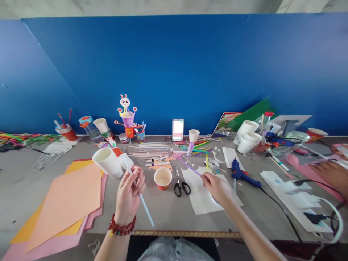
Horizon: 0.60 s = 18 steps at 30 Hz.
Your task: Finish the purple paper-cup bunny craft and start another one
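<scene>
My left hand [132,185] pinches a pale blue straw [146,210] that slants down toward the table's front edge. White paper cups [107,162] stand just behind this hand. A red paper cup [163,177], its open top toward me, is between my hands. Black-handled scissors [178,186] lie to its right. My right hand [214,185] has its fingers closed on one end of a thin purple stick [191,168]. A pink-purple piece shows at the far end of the stick; whether it is attached I cannot tell. White cut paper [199,203] lies under my right hand.
Coloured paper sheets [70,192] lie at left. A cup figure with a rabbit head [125,102] stands at the back. A blue glue gun [243,174] and a power strip [288,199] with cords are at right. Another person's hand [330,175] rests at far right.
</scene>
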Motion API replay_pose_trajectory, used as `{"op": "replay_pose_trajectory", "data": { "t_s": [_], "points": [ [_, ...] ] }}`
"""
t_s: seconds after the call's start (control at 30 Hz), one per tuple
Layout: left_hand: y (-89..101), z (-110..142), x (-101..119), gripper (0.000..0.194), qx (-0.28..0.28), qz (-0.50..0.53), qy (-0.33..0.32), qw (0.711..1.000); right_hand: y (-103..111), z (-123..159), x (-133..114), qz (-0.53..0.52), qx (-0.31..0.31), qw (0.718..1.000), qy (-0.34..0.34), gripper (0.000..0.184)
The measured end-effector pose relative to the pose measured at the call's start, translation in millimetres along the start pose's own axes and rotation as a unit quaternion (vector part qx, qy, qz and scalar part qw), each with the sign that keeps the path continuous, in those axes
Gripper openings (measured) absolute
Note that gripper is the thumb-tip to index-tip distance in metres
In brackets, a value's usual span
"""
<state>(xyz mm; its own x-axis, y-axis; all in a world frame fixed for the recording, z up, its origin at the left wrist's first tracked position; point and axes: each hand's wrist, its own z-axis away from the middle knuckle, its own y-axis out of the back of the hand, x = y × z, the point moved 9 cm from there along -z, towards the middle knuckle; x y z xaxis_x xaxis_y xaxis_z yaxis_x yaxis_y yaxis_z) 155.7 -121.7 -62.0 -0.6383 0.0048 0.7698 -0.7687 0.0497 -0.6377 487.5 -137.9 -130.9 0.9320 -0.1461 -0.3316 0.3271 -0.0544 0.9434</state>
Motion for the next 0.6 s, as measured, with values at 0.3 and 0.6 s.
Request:
{"op": "replay_pose_trajectory", "data": {
  "t_s": [0.3, 0.6],
  "points": [
    [42.3, 10.9, 17.1, 0.017, 0.053, -0.068, -0.041, 0.995, 9.5, -7.1, -4.3, 0.089, 0.025, 0.995, 0.031, 0.032],
    [63.8, 0.8, -25.2, 0.038, 0.027, -0.170, 0.022, 0.985, 25.3, -15.2, -78.7, -0.128, 0.039, 0.976, 0.170, 0.028]
  ]
}}
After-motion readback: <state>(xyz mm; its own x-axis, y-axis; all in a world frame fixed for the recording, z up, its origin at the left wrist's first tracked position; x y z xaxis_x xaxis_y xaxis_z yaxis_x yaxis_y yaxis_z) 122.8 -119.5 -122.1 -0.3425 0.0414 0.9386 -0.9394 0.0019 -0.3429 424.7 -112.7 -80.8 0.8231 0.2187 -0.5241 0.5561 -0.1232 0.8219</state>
